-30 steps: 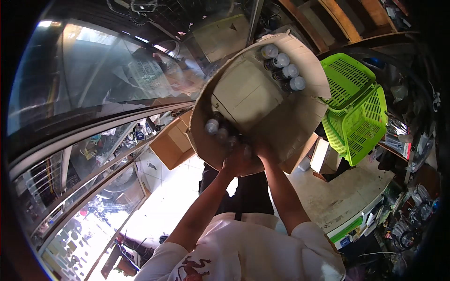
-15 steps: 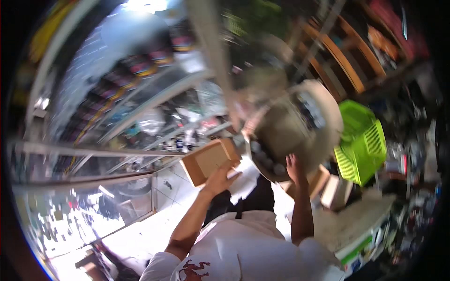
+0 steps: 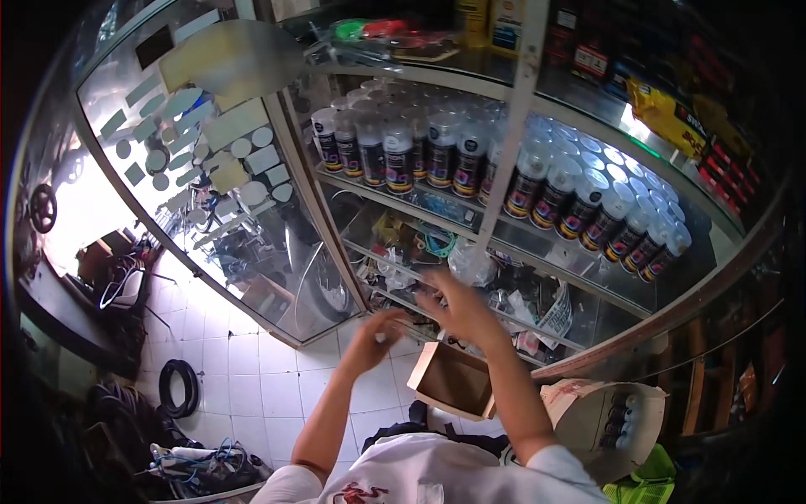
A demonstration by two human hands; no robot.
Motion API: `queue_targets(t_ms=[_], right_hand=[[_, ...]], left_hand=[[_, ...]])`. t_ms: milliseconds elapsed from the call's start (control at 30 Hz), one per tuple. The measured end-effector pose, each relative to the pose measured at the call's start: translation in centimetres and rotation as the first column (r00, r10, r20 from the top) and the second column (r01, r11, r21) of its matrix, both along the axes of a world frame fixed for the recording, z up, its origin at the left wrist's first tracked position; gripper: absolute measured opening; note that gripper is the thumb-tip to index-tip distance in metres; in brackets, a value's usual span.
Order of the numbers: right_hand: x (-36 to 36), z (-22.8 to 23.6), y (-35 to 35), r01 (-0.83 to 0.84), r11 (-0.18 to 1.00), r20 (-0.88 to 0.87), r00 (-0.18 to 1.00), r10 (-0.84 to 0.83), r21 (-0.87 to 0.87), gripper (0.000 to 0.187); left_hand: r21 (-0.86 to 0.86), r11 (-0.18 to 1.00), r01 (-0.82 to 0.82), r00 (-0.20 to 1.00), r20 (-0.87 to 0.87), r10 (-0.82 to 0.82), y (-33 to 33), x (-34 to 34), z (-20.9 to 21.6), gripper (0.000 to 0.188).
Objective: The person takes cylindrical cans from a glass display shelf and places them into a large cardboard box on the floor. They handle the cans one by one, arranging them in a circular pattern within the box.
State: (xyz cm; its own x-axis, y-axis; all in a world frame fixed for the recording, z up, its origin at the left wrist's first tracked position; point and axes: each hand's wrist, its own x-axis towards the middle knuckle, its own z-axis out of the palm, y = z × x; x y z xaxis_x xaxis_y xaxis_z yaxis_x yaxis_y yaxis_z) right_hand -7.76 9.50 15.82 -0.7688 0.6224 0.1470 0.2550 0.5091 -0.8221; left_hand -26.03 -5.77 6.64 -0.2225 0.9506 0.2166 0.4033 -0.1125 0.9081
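Both of my hands are raised in front of a glass-fronted display cabinet. My left hand has bent fingers held apart, with nothing seen in them. Close beside it, further right and a little higher, my right hand is slightly blurred, its fingers spread and nothing visible in its grip. Beneath my right forearm sits a small open cardboard box; its visible inside shows bare cardboard. Dense rows of spray cans with clear caps stand upright on the cabinet shelf beyond my hands.
A larger cardboard box at lower right holds several spray cans, with a green plastic basket beside it. Bagged parts fill a lower shelf. A glass panel with stickers stands left. Black tires lie on white floor tiles.
The view has swung from the larger box toward the cabinet. My left hand has left the small box, and my right hand has come away from the larger box of cans.
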Motion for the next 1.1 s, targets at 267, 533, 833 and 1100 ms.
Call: queue_targets(t_ms=[267,533,833,1100], right_hand=[[-20.4,9.2,14.3,0.428,0.363,-0.255,0.864,-0.435,0.828,0.054],[-17.8,8.5,9.0,0.379,0.737,-0.189,0.924,-0.332,0.559,0.045],[5.3,1.3,-6.0,0.316,0.835,-0.336,0.926,-0.17,0.449,0.039],[30.7,-8.2,-19.9,0.769,0.64,0.093,0.637,-0.765,0.002,0.06]], left_hand=[[0.09,0.953,-0.288,0.938,-0.175,0.3,0.9,-7.9,9.5,0.035],[0.555,0.799,-0.233,0.551,-0.602,0.578,15.8,-16.6,17.2,0.047],[0.63,0.729,-0.267,0.002,-0.756,0.654,31.6,-25.5,12.6,0.065],[0.738,0.652,-0.171,0.2,-0.622,0.757,28.6,-17.9,13.8,0.071]])
